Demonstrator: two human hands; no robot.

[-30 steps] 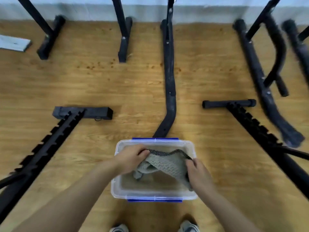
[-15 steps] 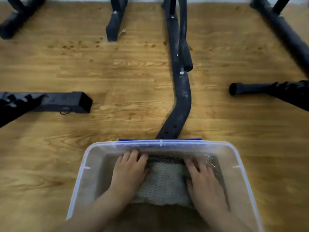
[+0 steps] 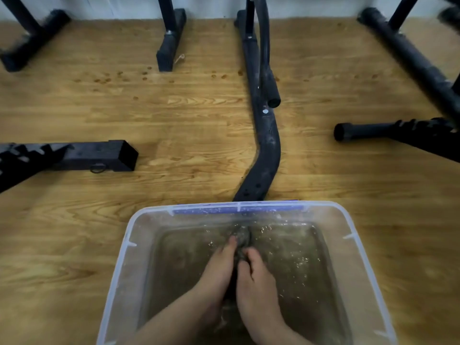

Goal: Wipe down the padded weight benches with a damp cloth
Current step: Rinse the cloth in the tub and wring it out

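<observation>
A clear plastic rectangular tub [image 3: 117, 267] with a blue clip on its far rim sits on the pale wood-grain laminate floor [image 3: 189, 125], filled with murky, glinting water [image 3: 293, 260]. Both bare forearms reach down into it. The left hand [image 3: 219, 267] and the right hand [image 3: 256, 277] are pressed side by side under the surface, fingers curled in around a bunched dark grey cloth [image 3: 242, 239], of which only a crumpled lump shows between and just beyond the fingertips. The rest of the cloth is hidden by the hands and the cloudy water, so it seems squeezed into a wad, though its full shape cannot be told.

Beyond the tub, a curved black steel bench frame bar [image 3: 267, 150] runs from the tub's far rim towards the white wall, with a black tube ending beside it. To the left lies a black square-section steel foot [image 3: 99, 155] with a small ring at its side, joined to a notched black rail. To the right, a round black tube foot [image 3: 368, 130] lies on the floor. No padded surface is visible.
</observation>
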